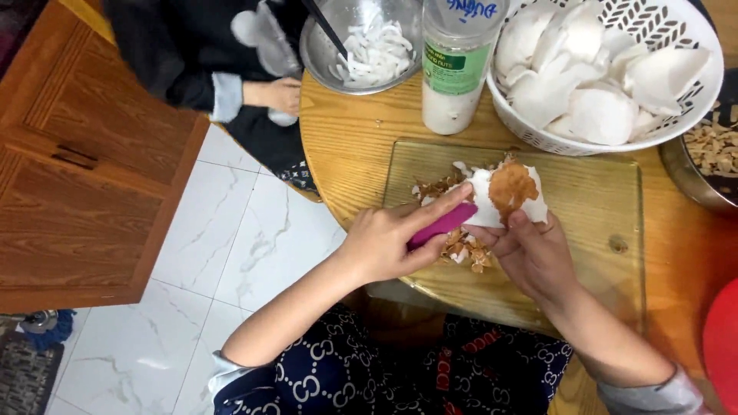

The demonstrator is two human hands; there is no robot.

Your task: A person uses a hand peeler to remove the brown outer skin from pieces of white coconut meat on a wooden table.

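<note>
Gripping pink peeler [442, 224], left hand [382, 244], right hand [536, 255] holding coconut piece [503, 196]

Green-labelled clear plastic jar [457, 65] between bowl and basket.

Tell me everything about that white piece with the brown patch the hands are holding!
The coconut piece is a curved white chunk with a rough brown patch of skin left on its top. The right hand grips it from below, and the left hand presses a pink-handled peeler against its left side. It is held just above a glass cutting board, over a pile of brown peelings.
</note>
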